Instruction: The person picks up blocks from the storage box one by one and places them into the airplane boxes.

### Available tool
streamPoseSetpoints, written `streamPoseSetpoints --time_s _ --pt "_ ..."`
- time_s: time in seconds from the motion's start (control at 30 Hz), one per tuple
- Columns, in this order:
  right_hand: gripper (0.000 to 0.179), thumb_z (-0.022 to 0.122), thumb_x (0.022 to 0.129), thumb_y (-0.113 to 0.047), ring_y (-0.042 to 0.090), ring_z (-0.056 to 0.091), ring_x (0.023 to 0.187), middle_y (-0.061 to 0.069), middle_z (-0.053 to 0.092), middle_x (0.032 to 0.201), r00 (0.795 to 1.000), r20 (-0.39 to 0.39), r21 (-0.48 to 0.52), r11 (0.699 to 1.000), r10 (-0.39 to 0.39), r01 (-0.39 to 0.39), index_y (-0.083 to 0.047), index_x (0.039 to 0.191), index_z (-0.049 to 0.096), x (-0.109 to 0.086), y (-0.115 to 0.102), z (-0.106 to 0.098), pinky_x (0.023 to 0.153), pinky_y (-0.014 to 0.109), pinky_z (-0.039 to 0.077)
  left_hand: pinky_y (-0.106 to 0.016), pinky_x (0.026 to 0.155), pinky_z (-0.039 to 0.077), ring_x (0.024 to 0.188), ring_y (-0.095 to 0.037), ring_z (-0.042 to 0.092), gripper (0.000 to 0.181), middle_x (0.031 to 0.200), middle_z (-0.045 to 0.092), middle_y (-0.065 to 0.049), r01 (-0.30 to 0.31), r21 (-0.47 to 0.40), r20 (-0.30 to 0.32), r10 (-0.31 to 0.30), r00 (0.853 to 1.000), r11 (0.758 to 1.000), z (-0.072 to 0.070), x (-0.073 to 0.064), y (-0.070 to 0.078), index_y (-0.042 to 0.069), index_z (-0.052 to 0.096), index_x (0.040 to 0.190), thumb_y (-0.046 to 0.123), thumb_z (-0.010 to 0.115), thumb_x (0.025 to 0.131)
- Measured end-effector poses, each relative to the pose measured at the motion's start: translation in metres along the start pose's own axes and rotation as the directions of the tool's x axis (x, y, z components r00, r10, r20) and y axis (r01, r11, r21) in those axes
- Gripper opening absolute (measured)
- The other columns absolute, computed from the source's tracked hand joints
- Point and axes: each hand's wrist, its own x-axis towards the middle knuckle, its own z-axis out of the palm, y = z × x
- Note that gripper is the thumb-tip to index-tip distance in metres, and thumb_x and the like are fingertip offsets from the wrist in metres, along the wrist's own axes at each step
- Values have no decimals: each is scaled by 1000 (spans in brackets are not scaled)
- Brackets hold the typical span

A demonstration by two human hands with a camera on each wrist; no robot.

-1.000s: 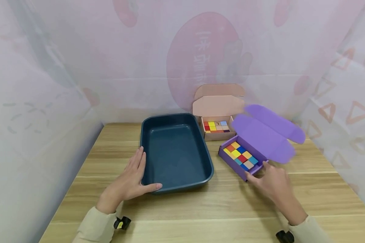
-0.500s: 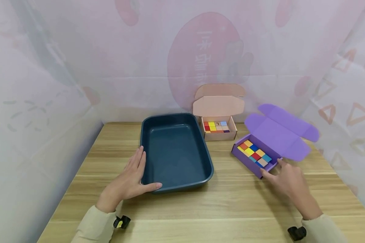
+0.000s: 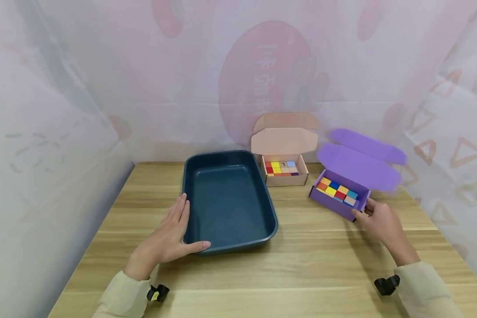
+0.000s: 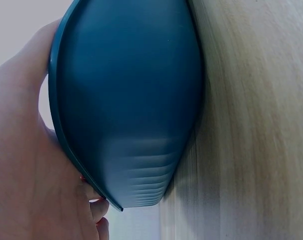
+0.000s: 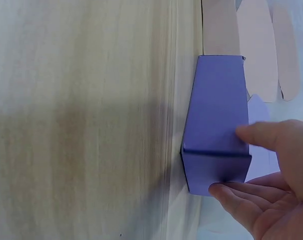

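My left hand [image 3: 167, 236] rests on the near left corner of a dark blue tray [image 3: 271, 207], fingers straight along the left rim and thumb along the near rim. In the left wrist view the tray's outer wall [image 4: 136, 100] stands on the table. On the right, my right hand [image 3: 381, 223] holds the near right corner of a purple cardboard box [image 3: 330, 203]. Several coloured wooden blocks [image 3: 338, 192] lie packed in it, its lid [image 3: 359, 165] raised. From the right wrist, the thumb [image 5: 261, 134] touches the box's front wall [image 5: 216, 105] and the fingers meet its end.
A light pink cardboard box [image 3: 288, 180] with its lid up stands at the back, between tray and purple box, and contains several coloured blocks [image 3: 278, 168]. A wooden table [image 3: 254, 278] lies beneath everything. Printed cloth [image 3: 175, 88] hangs along the back and both sides.
My right hand has moved the purple box to the right and turned it to face nearer the front, its lid swinging along. The left hand stays on the tray.
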Motion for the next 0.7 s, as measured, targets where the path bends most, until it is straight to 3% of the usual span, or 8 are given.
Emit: streamPoseSetpoints --time_s 0.17,0.3,0.53,0.7 --pt "52 74 99 -28 41 75 84 32 77 104 998 -69 -10 1000 4 -4 13 130 65 12 0 7 69 51 59 -68 131 11 166 -43 -2 133 178 -11 -20 2 -3 0 -2 1000 1000 -1 0 0 -4 1 167 82 63 86" --pt "47 78 97 -32 26 65 63 26 76 84 992 -128 -23 1000 18 -21 13 109 71 20 -4 13 55 37 47 -68 131 10 166 -43 -3 134 178 -12 -19 5 -2 2 -5 1000 1000 -1 -1 0 -3 -1 168 82 63 86" --pt "42 79 97 -29 19 49 54 15 67 66 986 -159 15 999 43 -41 12 95 70 32 -2 12 48 30 35 -67 131 11 166 -43 -2 133 178 -10 -20 2 7 -6 -2 1000 1000 0 0 0 -4 1 167 82 63 87" --pt "41 80 96 -29 16 42 51 2 49 55 987 -159 3 999 35 -35 3 77 61 41 7 9 48 27 31 -67 131 11 166 -42 -2 133 178 -10 -20 4 6 -4 -4 1000 1000 0 1 0 -5 2 167 82 63 86"
